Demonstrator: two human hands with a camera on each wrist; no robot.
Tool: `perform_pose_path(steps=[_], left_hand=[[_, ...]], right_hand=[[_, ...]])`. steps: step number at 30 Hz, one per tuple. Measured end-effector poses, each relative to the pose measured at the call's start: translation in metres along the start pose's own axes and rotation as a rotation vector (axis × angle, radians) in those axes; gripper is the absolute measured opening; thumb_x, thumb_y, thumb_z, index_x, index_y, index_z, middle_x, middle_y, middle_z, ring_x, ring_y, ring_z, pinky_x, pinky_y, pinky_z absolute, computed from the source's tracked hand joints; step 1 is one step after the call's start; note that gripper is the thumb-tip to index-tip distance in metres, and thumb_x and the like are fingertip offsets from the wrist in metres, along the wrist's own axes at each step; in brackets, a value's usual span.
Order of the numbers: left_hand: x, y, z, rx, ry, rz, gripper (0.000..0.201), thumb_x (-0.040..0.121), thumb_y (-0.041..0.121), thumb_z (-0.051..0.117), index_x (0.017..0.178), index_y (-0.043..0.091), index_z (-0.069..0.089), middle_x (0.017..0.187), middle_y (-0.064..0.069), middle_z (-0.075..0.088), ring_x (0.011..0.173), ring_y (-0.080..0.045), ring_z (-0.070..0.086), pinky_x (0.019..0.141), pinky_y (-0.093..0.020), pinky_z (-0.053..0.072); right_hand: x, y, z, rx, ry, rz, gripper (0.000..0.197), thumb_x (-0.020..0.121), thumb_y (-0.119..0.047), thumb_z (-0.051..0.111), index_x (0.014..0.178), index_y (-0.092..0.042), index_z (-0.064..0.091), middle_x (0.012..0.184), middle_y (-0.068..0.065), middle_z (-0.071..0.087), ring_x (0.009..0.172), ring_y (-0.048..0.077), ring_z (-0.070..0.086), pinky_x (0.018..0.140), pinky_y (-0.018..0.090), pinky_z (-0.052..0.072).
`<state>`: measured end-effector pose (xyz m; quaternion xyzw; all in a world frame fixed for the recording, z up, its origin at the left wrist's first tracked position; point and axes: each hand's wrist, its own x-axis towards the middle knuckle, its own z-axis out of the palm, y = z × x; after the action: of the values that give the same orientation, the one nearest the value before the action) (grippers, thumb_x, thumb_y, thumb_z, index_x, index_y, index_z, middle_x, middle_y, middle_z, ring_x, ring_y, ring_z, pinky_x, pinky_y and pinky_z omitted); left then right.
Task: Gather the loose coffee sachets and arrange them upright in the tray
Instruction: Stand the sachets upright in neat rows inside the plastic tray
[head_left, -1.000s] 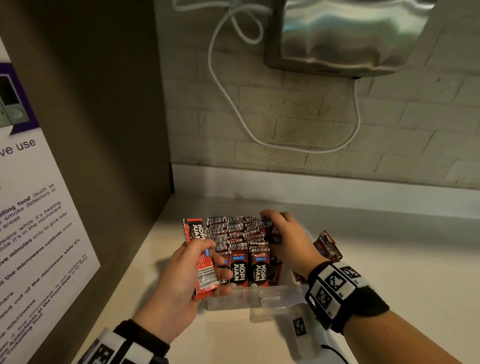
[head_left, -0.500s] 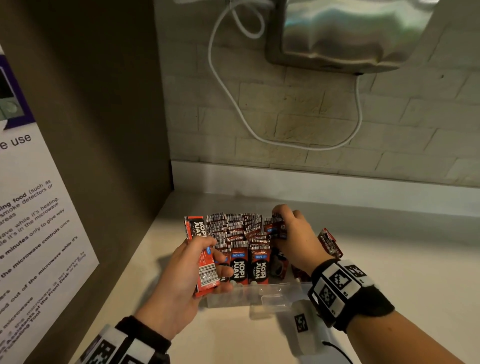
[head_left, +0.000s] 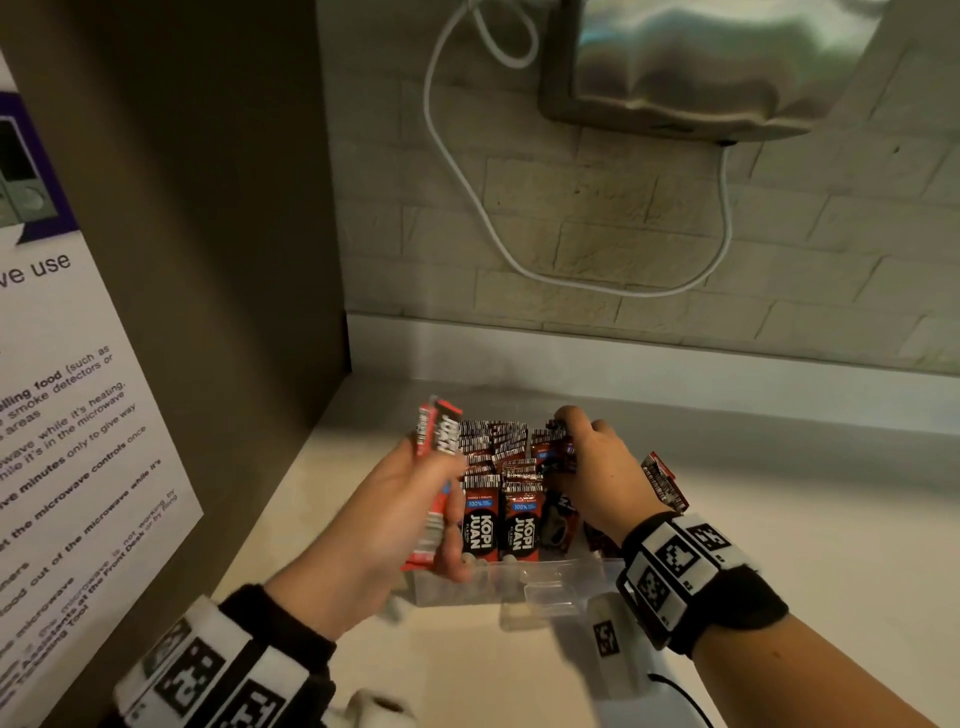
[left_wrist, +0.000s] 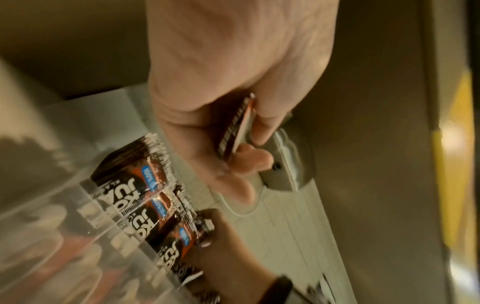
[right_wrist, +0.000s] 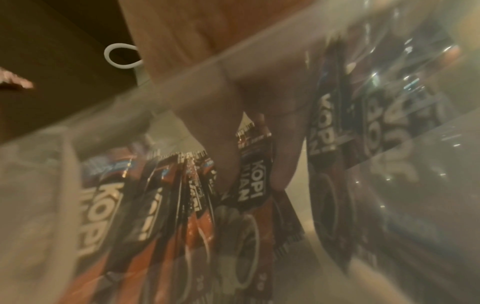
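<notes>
1. The coffee sachets (head_left: 493, 483) stand upright in packed rows inside a clear plastic tray (head_left: 519, 587); the front ones show black and red faces lettered "KOPI JUAN".
2. The tray sits on a pale surface (head_left: 779, 519), near the corner where a dark side panel meets a brick-patterned wall.
3. The left hand (head_left: 384, 525) is at the tray's left edge, fingers and thumb curled round a few loose sachets (head_left: 439, 452) held upright, their tops above the rows. In the left wrist view these sachets (left_wrist: 235, 127) show edge-on between thumb and fingers.
4. The right hand (head_left: 597, 467) reaches into the tray's right side, fingers bent down among the sachet tops. The right wrist view, blurred through the tray wall, shows its fingers (right_wrist: 221, 160) pinching one sachet (right_wrist: 249, 181) in the row.
5. One more sachet (head_left: 665, 480) sticks up tilted, just right of the right wrist.
6. Both wrists wear bands with black-and-white markers.
7. A white cable (head_left: 467, 182) loops down the wall from a metal appliance (head_left: 717, 67) above.
8. A printed notice (head_left: 78, 415) about microwave use hangs on the left.
</notes>
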<state>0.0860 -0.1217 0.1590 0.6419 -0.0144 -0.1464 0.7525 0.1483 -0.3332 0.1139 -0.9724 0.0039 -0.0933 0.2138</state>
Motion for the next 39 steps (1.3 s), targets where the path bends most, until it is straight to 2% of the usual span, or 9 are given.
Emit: perform_pose_path(steps=[3, 6, 10, 12, 16, 21, 26, 30, 39], left_hand=[[-0.008, -0.002, 0.009, 0.253, -0.151, -0.008, 0.020, 0.094, 0.021, 0.056, 0.074, 0.019, 0.054, 0.058, 0.001, 0.044, 0.047, -0.013, 0.044, 0.055, -0.032, 0.047], [0.001, 0.010, 0.027, 0.385, -0.043, 0.100, 0.019, 0.092, 0.018, 0.057, 0.077, 0.019, 0.047, 0.058, 0.008, 0.038, 0.052, -0.008, 0.042, 0.055, -0.021, 0.044], [0.036, 0.031, 0.058, 0.123, -0.011, 0.043, 0.018, 0.095, 0.011, 0.051, 0.078, 0.016, 0.048, 0.083, -0.004, 0.053, 0.077, -0.014, 0.053, 0.076, -0.031, 0.049], [0.047, 0.035, 0.073, 0.062, -0.029, -0.008, 0.011, 0.098, 0.019, 0.048, 0.096, 0.011, 0.056, 0.093, -0.003, 0.053, 0.085, -0.016, 0.052, 0.080, -0.030, 0.046], [0.064, 0.035, 0.094, 0.053, -0.039, -0.045, 0.036, 0.100, 0.026, 0.044, 0.132, 0.010, 0.048, 0.125, -0.007, 0.052, 0.110, -0.021, 0.048, 0.101, -0.036, 0.039], [0.075, 0.027, 0.099, 0.094, -0.008, -0.065, 0.037, 0.101, 0.028, 0.043, 0.133, 0.011, 0.048, 0.134, -0.010, 0.050, 0.121, -0.026, 0.047, 0.100, -0.037, 0.039], [0.079, 0.024, 0.099, 0.113, -0.019, -0.076, 0.039, 0.100, 0.029, 0.043, 0.136, 0.012, 0.046, 0.136, -0.010, 0.048, 0.105, -0.018, 0.043, 0.092, -0.033, 0.037], [0.083, 0.023, 0.096, 0.113, -0.019, -0.081, 0.039, 0.100, 0.030, 0.045, 0.136, 0.014, 0.047, 0.139, -0.012, 0.047, 0.115, -0.022, 0.046, 0.104, -0.039, 0.038], [0.086, 0.022, 0.094, 0.151, -0.038, -0.079, 0.038, 0.100, 0.028, 0.044, 0.135, 0.012, 0.045, 0.114, -0.002, 0.043, 0.105, -0.015, 0.039, 0.089, -0.030, 0.032]], right_hand=[[0.001, 0.000, 0.000, 0.007, -0.005, -0.004, 0.049, 0.088, -0.014, 0.064, 0.130, -0.020, 0.039, 0.117, 0.009, 0.051, 0.102, 0.029, 0.058, 0.079, 0.032, 0.048], [0.001, 0.001, 0.001, 0.018, -0.003, -0.019, 0.050, 0.086, -0.014, 0.066, 0.129, -0.019, 0.041, 0.116, 0.008, 0.051, 0.101, 0.029, 0.057, 0.078, 0.030, 0.046], [0.001, 0.002, 0.000, 0.042, -0.004, -0.031, 0.050, 0.084, -0.013, 0.067, 0.127, -0.018, 0.043, 0.111, 0.008, 0.051, 0.095, 0.029, 0.057, 0.076, 0.032, 0.046], [0.000, 0.002, -0.001, 0.062, -0.007, -0.026, 0.050, 0.082, -0.013, 0.068, 0.125, -0.018, 0.044, 0.108, 0.006, 0.051, 0.093, 0.028, 0.057, 0.079, 0.035, 0.049], [-0.001, 0.002, -0.002, 0.088, -0.001, -0.028, 0.050, 0.081, -0.012, 0.069, 0.124, -0.017, 0.043, 0.105, 0.005, 0.051, 0.091, 0.026, 0.055, 0.081, 0.038, 0.049], [-0.002, 0.003, -0.002, 0.084, 0.007, -0.029, 0.052, 0.079, -0.012, 0.070, 0.123, -0.020, 0.042, 0.103, 0.003, 0.050, 0.089, 0.025, 0.055, 0.080, 0.040, 0.051], [-0.003, 0.002, -0.004, 0.093, -0.001, -0.022, 0.052, 0.082, -0.007, 0.065, 0.128, -0.016, 0.041, 0.108, 0.006, 0.049, 0.094, 0.026, 0.055, 0.081, 0.033, 0.049], [-0.005, 0.002, -0.004, 0.071, -0.034, -0.034, 0.070, 0.078, -0.003, 0.068, 0.137, -0.018, 0.033, 0.118, 0.009, 0.047, 0.105, 0.028, 0.053, 0.089, 0.035, 0.048], [-0.004, 0.002, 0.005, 0.027, 0.015, -0.045, 0.080, 0.078, -0.008, 0.069, 0.144, -0.017, 0.024, 0.118, 0.012, 0.048, 0.107, 0.031, 0.052, 0.090, 0.042, 0.049]])
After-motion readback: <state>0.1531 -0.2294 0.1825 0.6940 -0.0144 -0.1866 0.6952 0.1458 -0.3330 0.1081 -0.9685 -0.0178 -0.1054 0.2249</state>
